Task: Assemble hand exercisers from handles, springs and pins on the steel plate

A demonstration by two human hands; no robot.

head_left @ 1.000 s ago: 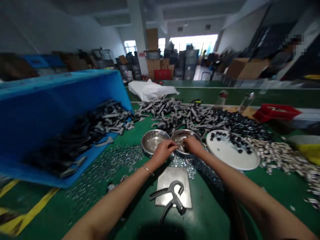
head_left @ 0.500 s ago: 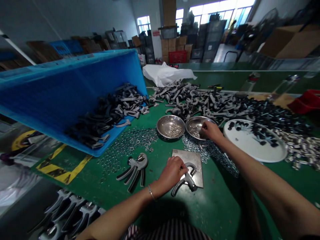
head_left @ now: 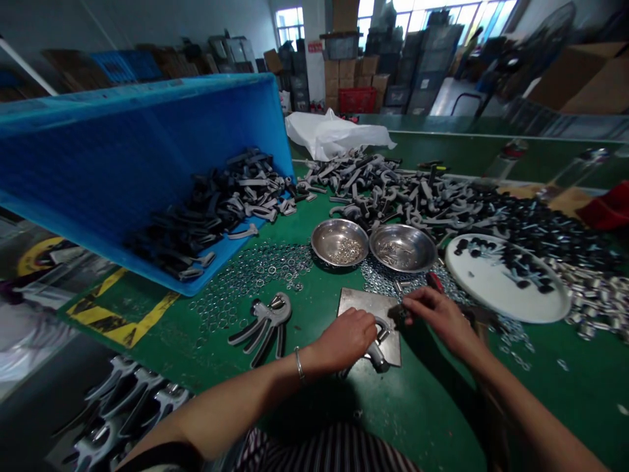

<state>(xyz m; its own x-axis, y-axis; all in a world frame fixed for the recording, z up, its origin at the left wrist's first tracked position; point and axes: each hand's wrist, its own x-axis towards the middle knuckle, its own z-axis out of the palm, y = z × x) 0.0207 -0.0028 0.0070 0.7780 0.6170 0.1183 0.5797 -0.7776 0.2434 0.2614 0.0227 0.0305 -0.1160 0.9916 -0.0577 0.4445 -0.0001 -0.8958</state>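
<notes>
At my green table, my left hand is curled onto a grey clamp; my right hand's bent fingers hide any hold. Cartons stand stacked beyond.

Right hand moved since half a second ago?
Yes, toward the person: the right hand was at the right steel bowl; now it is clear of it, right of the metal plate.

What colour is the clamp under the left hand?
Mostly grey where it shows; the left hand covers part of the clamp. Best seen in the head view.
</notes>
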